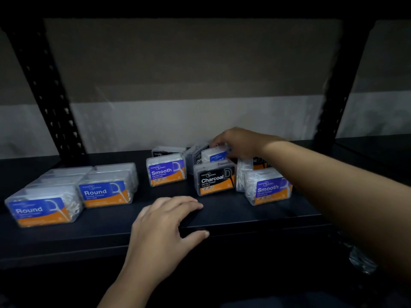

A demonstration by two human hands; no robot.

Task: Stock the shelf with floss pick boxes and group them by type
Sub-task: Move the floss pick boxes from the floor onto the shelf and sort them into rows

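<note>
Sorting is under way: the right hand (239, 142) grips a blue-labelled box (215, 154) at one o'clock — its type unreadable. The left hand (164, 223) rests flat and empty on the shelf (244, 212) edge; next, the box likely needs lifting clear and carrying to its matching group.

We see our left hand (164, 221) and right hand (240, 142) bare, forearms uncovered, no sleeves, rings or watch.

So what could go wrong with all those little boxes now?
The right hand is pulling a blue-labelled box from a crowded cluster, so the tilted black box beside it might topple. Its sleeveless forearm passes just above the Smooth box and could knock that too.
</note>
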